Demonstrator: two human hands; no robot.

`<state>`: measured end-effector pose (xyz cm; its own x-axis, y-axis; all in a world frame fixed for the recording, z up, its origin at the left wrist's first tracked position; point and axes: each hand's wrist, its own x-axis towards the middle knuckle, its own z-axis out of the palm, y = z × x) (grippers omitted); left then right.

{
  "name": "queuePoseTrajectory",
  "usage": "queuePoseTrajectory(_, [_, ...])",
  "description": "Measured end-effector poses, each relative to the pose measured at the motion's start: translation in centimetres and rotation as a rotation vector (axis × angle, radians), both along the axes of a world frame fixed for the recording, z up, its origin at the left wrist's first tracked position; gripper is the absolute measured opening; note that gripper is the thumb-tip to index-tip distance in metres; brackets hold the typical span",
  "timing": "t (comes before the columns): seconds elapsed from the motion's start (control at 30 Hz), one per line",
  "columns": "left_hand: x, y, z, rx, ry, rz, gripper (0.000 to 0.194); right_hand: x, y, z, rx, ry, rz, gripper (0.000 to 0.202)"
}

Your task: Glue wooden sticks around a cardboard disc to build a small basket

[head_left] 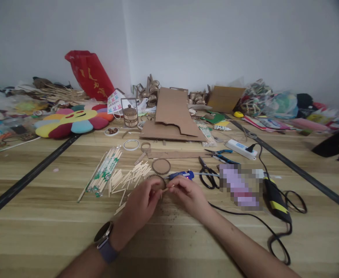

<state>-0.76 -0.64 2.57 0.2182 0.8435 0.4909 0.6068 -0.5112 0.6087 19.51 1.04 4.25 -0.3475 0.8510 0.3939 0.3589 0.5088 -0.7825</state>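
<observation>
Both hands meet near the middle of the wooden table. Between their fingertips is a short wooden stick (168, 189). My left hand (146, 199), below a wrist watch, pinches its left end; my right hand (188, 193) pinches the right end. Just behind the fingers lies a dark-rimmed ring (157, 178), partly hidden by my left hand. A round cardboard disc with a dark rim (161, 166) is beyond it. The blue glue gun (182, 175) rests behind my right hand. Many cut sticks (128, 177) are scattered left of the hands.
Black scissors (207, 173), pliers (221, 154) and a white power strip (241, 149) lie to the right. Bagged sticks (105, 172) are at the left. Farther back are cardboard sheets (173, 112), a small lidded basket (130, 116) and a flower cushion (76, 120). A black cable (244, 214) crosses the right side.
</observation>
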Motion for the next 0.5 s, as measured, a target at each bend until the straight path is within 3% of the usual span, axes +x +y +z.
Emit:
queuePoseTrajectory(0.07, [-0.5,0.6,0.0,0.089,-0.019,0.132,0.025,0.5,0.3,-0.1,0.029,-0.058,-0.013,0.018])
queuePoseTrajectory(0.13, [-1.0,1.3,-0.3,0.119,0.007,0.176,0.038,0.8,0.5,-0.2,0.013,-0.122,0.001,0.017])
queuePoseTrajectory(0.23, [-1.2,2.2,-1.4,0.048,0.091,0.127,0.083,0.6,0.5,-0.4,-0.007,-0.201,0.034,0.017])
queuePoseTrajectory(0.3, [-1.0,2.5,-2.2,-0.022,0.146,0.078,0.102,0.3,0.5,-0.6,-0.007,-0.236,0.059,0.018])
queuePoseTrajectory(0.5, [-0.7,2.6,-3.3,-0.115,0.167,0.009,0.109,-0.6,0.5,-1.4,-0.012,-0.312,0.076,0.02])
